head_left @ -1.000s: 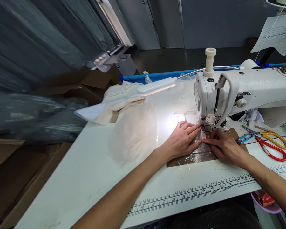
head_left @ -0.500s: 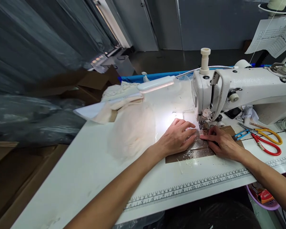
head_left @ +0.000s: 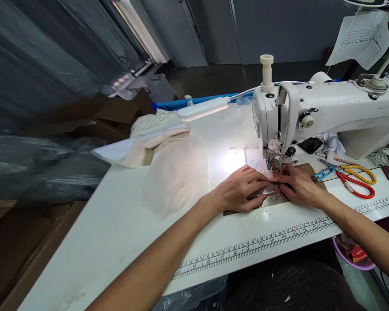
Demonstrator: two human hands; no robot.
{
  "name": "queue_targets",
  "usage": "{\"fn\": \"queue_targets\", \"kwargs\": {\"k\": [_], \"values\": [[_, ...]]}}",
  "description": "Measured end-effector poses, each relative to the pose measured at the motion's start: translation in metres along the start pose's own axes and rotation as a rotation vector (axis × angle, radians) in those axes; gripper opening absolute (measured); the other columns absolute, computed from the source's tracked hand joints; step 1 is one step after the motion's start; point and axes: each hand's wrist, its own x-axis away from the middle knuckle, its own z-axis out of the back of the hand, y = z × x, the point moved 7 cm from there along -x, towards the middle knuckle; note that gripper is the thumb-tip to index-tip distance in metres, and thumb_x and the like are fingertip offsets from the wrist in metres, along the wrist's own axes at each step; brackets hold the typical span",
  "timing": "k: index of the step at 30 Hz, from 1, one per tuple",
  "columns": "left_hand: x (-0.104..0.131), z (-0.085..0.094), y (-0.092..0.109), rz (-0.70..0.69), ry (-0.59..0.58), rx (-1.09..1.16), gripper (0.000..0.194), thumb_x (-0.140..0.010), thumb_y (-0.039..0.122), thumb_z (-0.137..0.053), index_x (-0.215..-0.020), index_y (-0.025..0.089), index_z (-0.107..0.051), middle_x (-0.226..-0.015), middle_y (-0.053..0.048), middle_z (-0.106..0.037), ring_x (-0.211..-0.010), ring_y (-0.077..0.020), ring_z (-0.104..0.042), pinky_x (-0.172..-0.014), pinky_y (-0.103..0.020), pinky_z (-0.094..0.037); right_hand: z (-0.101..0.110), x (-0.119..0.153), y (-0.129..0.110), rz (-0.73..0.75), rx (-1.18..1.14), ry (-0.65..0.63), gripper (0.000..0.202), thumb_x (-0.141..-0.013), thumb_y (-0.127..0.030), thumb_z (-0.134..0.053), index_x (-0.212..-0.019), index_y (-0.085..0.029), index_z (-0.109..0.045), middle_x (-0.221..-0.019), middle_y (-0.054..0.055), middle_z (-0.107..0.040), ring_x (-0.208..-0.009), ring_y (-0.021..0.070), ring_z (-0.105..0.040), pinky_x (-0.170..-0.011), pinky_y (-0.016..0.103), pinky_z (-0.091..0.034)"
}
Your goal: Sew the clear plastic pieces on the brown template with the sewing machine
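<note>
Resting the grip of the left hand (head_left: 241, 189) palm down on a glossy brown panel (head_left: 274, 198), with fingertips pointing right and thumb apart from the index finger. Bending the right hand (head_left: 300, 185) inward over the same panel, pointing its index finger at the left fingertips and meeting or almost meeting them; being unable to tell from this view whether pinching anything there. Working just in front of the presser foot (head_left: 269, 164) of a white sewing machine (head_left: 343, 101), with the panel lying back from the front edge of the counter (head_left: 123, 233), behind a printed ruler (head_left: 262, 246). Leaving a sheer pale bundle (head_left: 178, 181) lying left of both hands, and cream cloth (head_left: 168, 140) near the counter's back left corner. Having blue snips (head_left: 323, 174) and scissors (head_left: 339, 169) with one red and one yellow handle lying right of the panel. Lighting the counter from behind with a slim white lamp (head_left: 203, 109).
</note>
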Motion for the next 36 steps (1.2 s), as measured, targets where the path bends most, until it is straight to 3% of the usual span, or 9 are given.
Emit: {"fn": "queue_targets", "kwargs": {"k": [13, 21, 28, 36], "values": [[0.001, -0.006, -0.001, 0.011, -0.133, -0.046, 0.025, -0.087, 0.031, -0.049, -0.096, 0.016, -0.067, -0.094, -0.008, -0.070, -0.070, -0.0173, -0.057, -0.069, -0.035, -0.047, 0.002, 0.002, -0.004, 0.033, 0.013, 0.039, 0.036, -0.093, -0.019, -0.046, -0.120, -0.024, -0.069, -0.099, 0.009, -0.055, -0.087, 0.0192, -0.057, -0.082, 0.036, -0.051], [-0.004, 0.002, 0.000, 0.035, -0.080, -0.017, 0.024, -0.087, 0.031, -0.048, -0.092, 0.018, -0.067, -0.090, -0.006, -0.070, -0.076, -0.0184, -0.060, -0.087, -0.044, -0.043, -0.001, 0.002, -0.003, 0.044, 0.054, 0.038, 0.036, -0.091, -0.016, -0.048, -0.119, -0.024, -0.069, -0.097, 0.008, -0.056, -0.086, 0.0194, -0.058, -0.081, 0.037, -0.052], [0.001, -0.001, -0.008, 0.081, -0.084, 0.041, 0.027, -0.082, 0.033, -0.052, -0.096, 0.017, -0.068, -0.093, -0.008, -0.069, -0.071, -0.0188, -0.057, -0.073, -0.038, -0.046, -0.001, -0.001, -0.007, 0.029, 0.123, -0.001, 0.039, -0.090, -0.015, -0.046, -0.122, -0.023, -0.067, -0.097, 0.009, -0.058, -0.085, 0.0195, -0.058, -0.079, 0.036, -0.052], [0.004, -0.005, -0.018, 0.160, -0.127, 0.079, 0.032, -0.082, 0.033, -0.053, -0.105, 0.016, -0.067, -0.102, -0.009, -0.069, -0.082, -0.0214, -0.062, -0.076, -0.039, -0.048, -0.001, -0.012, -0.006, -0.086, 0.261, -0.143, 0.041, -0.094, -0.019, -0.043, -0.130, -0.026, -0.061, -0.100, 0.009, -0.062, -0.077, 0.0178, -0.059, -0.067, 0.029, -0.048]]}}
